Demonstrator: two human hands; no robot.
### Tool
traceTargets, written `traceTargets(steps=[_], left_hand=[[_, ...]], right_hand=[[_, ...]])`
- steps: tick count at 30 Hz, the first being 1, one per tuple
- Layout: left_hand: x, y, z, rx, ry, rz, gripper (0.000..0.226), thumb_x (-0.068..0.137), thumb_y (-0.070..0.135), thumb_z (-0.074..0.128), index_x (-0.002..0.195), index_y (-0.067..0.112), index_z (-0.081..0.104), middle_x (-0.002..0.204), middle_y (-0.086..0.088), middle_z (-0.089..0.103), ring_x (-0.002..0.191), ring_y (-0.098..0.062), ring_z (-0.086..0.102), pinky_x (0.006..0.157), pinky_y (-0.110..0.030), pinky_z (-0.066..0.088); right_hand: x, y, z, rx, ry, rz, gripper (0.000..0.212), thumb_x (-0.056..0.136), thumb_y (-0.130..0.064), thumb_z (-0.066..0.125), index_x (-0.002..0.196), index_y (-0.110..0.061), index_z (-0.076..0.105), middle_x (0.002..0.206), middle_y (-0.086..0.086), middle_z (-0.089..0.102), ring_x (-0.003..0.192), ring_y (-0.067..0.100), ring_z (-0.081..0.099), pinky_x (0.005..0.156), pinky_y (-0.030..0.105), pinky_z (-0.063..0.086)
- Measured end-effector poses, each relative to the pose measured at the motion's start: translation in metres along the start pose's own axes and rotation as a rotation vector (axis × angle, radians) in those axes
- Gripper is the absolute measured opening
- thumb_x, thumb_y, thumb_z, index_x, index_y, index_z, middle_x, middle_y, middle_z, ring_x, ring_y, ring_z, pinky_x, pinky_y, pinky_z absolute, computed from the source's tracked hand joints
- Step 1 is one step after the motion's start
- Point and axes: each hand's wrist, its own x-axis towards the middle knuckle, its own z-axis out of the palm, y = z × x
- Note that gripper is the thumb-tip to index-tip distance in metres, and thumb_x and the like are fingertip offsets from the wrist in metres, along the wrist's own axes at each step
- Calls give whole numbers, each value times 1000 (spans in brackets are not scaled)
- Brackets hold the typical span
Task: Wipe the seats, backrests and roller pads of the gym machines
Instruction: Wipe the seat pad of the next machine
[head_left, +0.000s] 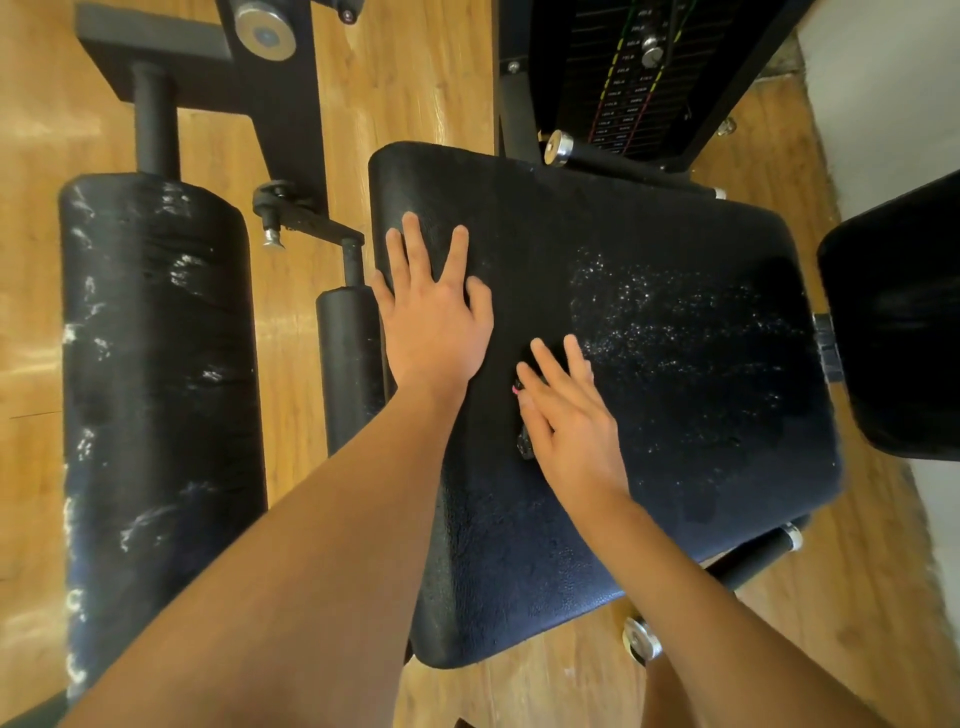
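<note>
A wide black padded seat (675, 234) fills the middle of the view. White spray droplets (675, 322) speckle its right half. My left hand (434, 312) lies flat on the seat's left part, fingers spread and straight. My right hand (571, 421) presses with straight fingers on a small dark cloth (525, 448), which is mostly hidden under the palm; a pink speck shows at its edge. A large black roller pad (156, 389) with white smears stands to the left. A thin roller pad (348, 364) sits beside the seat. The black backrest (898, 338) is at the right edge.
A weight stack (623, 78) with coloured marks stands behind the seat. Black frame bars (280, 114) and a pin lever (291, 213) run between the roller and the seat. Handle grips (753, 561) stick out at the seat's right front. The floor (405, 78) is wood.
</note>
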Motion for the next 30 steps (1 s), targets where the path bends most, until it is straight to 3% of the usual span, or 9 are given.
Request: traceTargets(steps=[5,9,18,24,30], left_hand=[[1,0,-1,-19,4,0,56,106,43,26,161,34,28,172,-11,5,159,-32,0,126,-59,12],[0,0,-1,-5,9,4,55,106,43,25,161,34,28,172,-11,7,159,-33,2,126,-59,13],[-1,2,-3,-7,6,-4,55,106,41,25,161,33,29,172,-12,8,158,-33,3,127,-56,11],[0,2,-3,-3,14,1,55,106,41,26,160,33,30,172,-12,8,158,-33,3,126,-57,12],[0,2,-3,-3,7,3,56,105,41,25,160,33,30,172,-13,8,158,-34,3,126,-58,12]], right_hand=[[43,-6,1,-41,-17,51,31,104,-15,57,133,-7,66,155,7,49,154,33,22,125,47,20],[39,-7,3,-36,5,73,32,105,-16,56,135,-10,66,156,3,47,156,28,19,124,38,11],[-3,-5,-1,-10,28,44,29,103,-13,58,129,-6,69,150,7,54,153,32,26,123,48,24],[45,-11,1,-29,20,117,30,104,-14,57,131,-5,68,152,8,53,153,36,24,124,47,20],[18,-6,3,-20,50,100,31,105,-14,55,133,-8,66,151,3,54,155,29,22,125,46,21]])
